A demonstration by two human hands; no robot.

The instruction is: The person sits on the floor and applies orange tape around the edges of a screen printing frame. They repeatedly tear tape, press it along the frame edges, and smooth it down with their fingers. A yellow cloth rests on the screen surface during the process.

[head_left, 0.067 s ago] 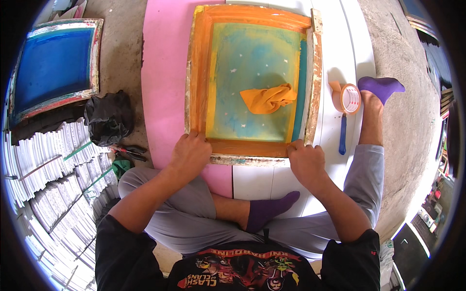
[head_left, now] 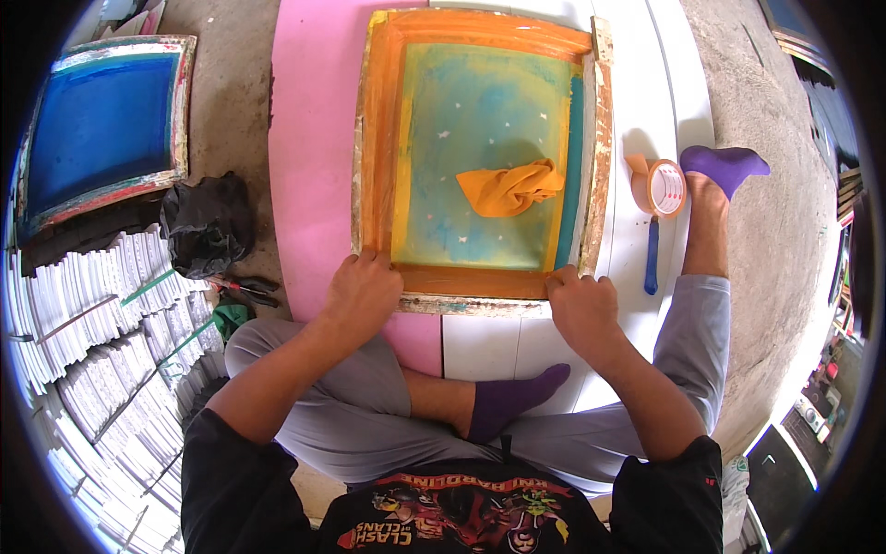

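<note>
A worn wooden screen-printing frame (head_left: pixel 598 166) lies in front of me, its inner border covered with orange tape (head_left: pixel 378 157). Its greenish-yellow mesh (head_left: pixel 461 92) shows blue patches and several small pale star shapes. On the mesh rests a crumpled mustard-yellow cloth (head_left: pixel 508 192). My left hand (head_left: pixel 363 291) is closed over the frame's near left corner, fingers curled onto the taped edge. At the near right corner my right hand (head_left: pixel 583 303) grips the frame likewise, its thumb side toward the mesh. Both undersides of the grip are hidden.
The frame lies on a pink and white board (head_left: pixel 314 120). To its right are a roll of tape (head_left: pixel 666 187) and a blue-handled tool (head_left: pixel 652 258). On the left stand another blue screen (head_left: pixel 106 129), a black plastic bag (head_left: pixel 208 226), pliers (head_left: pixel 249 290) and paper stacks (head_left: pixel 111 342).
</note>
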